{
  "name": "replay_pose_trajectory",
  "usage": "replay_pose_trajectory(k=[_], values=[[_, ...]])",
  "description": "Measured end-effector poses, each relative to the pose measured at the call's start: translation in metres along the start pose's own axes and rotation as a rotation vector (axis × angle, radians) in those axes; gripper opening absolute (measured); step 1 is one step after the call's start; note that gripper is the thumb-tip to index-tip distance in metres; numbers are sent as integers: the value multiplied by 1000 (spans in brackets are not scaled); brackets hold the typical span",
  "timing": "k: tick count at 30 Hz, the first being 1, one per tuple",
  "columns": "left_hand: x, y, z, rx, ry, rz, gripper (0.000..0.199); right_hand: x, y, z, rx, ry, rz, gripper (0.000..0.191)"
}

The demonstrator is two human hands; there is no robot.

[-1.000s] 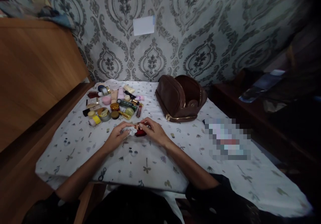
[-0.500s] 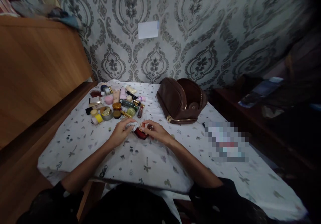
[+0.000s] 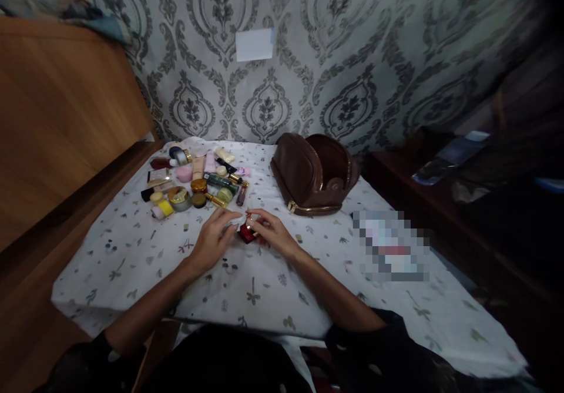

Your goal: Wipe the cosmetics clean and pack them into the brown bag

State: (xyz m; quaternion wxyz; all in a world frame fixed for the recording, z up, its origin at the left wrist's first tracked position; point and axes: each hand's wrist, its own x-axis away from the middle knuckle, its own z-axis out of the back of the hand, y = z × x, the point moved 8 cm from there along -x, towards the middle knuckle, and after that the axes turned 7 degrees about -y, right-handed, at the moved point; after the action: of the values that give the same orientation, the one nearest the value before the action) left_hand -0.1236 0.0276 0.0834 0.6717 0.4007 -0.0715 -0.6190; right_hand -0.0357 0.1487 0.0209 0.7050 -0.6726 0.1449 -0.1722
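Near the middle of the cloth-covered table, my left hand is closed on a crumpled white wipe. Beside it my right hand has its fingers wrapped round a small dark red bottle, which sits between the two hands. The wipe is close to the bottle's top; whether they touch is too small to tell. Just beyond my left hand lie a gold tube, a green-lidded jar and a small lip gloss tube.
Several jars and tubes, among them a pink jar, cover the table's back left. An open brown bag stands at the back right. A blurred-out flat item lies on the right. A wooden cabinet borders the left.
The camera view has shifted slightly. My hands have changed their hold a little, with more of the red bottle's front showing and less of the white wipe.
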Motion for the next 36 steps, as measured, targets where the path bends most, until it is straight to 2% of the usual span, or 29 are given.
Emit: replay_pose_trajectory(k=[3, 6, 11, 19, 24, 30, 33, 36], values=[[2, 14, -5, -67, -23, -75, 28, 1, 0, -1, -20, -10, 12, 44], [6, 14, -6, -133, -24, -99, 29, 1, 1, -1, -53, -2, 2, 44], [14, 1, -2, -120, -18, -21, 28, 2, 3, -2, -83, 1, -10, 42], [17, -6, 3, -58, 29, 42, 25, 3, 2, -7, -185, -106, -28, 52], [17, 7, 1, -115, 49, -30, 28, 3, -2, -6, -78, -64, 22, 45], [18, 24, -11, -223, 20, -140, 31, 3, 1, 1, -11, 31, 36, 44], [17, 20, -15, -237, 6, -148, 30, 1, 7, 7, 0, 90, -8, 45], [15, 9, -11, -191, 22, -84, 29, 1, 9, 10, 18, 109, -32, 44]])
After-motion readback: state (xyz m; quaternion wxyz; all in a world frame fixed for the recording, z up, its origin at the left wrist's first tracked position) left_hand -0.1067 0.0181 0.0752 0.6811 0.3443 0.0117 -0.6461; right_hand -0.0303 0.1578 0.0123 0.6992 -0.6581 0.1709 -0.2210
